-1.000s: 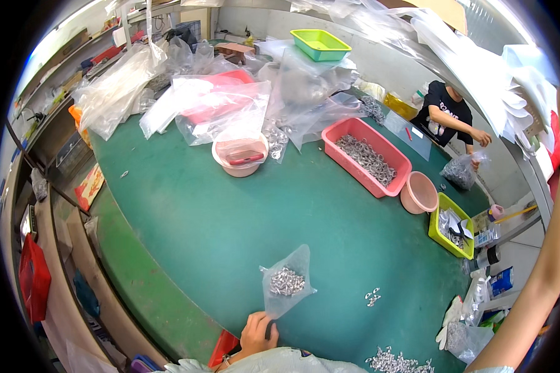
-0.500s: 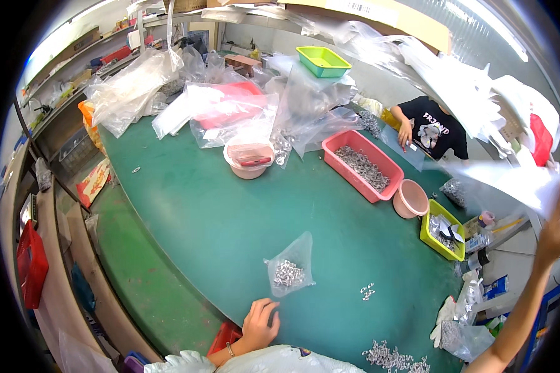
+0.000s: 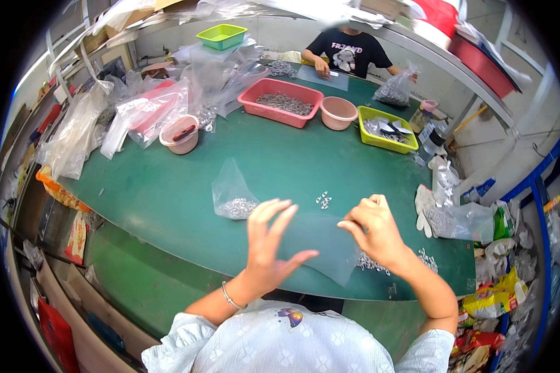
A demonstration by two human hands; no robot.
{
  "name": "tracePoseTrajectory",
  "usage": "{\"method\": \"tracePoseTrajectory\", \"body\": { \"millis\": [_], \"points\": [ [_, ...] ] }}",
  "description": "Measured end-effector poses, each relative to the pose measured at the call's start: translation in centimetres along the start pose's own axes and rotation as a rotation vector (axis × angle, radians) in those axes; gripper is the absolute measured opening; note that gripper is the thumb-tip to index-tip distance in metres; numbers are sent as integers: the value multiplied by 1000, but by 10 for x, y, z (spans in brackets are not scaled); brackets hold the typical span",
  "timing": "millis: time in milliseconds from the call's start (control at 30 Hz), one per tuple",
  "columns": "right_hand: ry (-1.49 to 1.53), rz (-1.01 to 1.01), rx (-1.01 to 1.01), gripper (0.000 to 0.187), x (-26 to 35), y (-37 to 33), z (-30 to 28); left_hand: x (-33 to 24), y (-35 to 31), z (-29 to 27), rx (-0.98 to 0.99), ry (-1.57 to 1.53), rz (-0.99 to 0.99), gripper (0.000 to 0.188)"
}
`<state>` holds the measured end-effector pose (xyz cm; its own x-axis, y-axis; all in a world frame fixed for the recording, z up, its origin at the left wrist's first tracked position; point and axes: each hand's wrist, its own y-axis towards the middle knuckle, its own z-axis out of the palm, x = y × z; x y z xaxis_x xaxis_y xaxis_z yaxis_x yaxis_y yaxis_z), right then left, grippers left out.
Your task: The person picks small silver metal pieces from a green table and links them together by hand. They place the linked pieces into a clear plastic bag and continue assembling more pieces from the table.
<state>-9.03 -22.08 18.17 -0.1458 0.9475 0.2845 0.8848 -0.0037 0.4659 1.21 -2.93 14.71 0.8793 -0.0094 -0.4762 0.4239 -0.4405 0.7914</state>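
Note:
My right hand [image 3: 379, 231] pinches the edge of a flat, see-through plastic bag [image 3: 327, 250] between thumb and fingers, above the green table. To its left, my left hand [image 3: 269, 244] is open, with fingers and thumb spread near the bag's other side. Just beyond my left fingers stands another see-through bag [image 3: 235, 202] with small silvery metal pieces in its bottom. A small group of loose metal pieces [image 3: 323, 199] lies ahead of my hands. A larger scatter of the same pieces [image 3: 373, 263] is partly hidden behind my right forearm and the bag.
Across the green table [image 3: 162, 180] stand a pink tray [image 3: 247, 105] of metal pieces, a pink bowl [image 3: 338, 114] and a yellow-green basket [image 3: 389, 142]. A pink tub [image 3: 179, 142] sits left. White gloves [image 3: 424, 208] lie right. A co-worker [image 3: 348, 53] sits opposite.
My right hand has come down from the raised white sheets at the right, now with a plastic bag. My left hand has lifted off the table edge and spread. The view has turned right.

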Motion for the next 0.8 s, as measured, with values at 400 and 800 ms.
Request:
{"method": "tracePoseTrajectory", "body": {
  "millis": [400, 800],
  "points": [
    [231, 186, -608, 13, 52, -86, 22, -25, 16, 18, -18, 128, 151, 18],
    [779, 333, -321, 14, 51, -109, 94, -36, -81, 35, 301, 117, 5, 23]
  ]
}}
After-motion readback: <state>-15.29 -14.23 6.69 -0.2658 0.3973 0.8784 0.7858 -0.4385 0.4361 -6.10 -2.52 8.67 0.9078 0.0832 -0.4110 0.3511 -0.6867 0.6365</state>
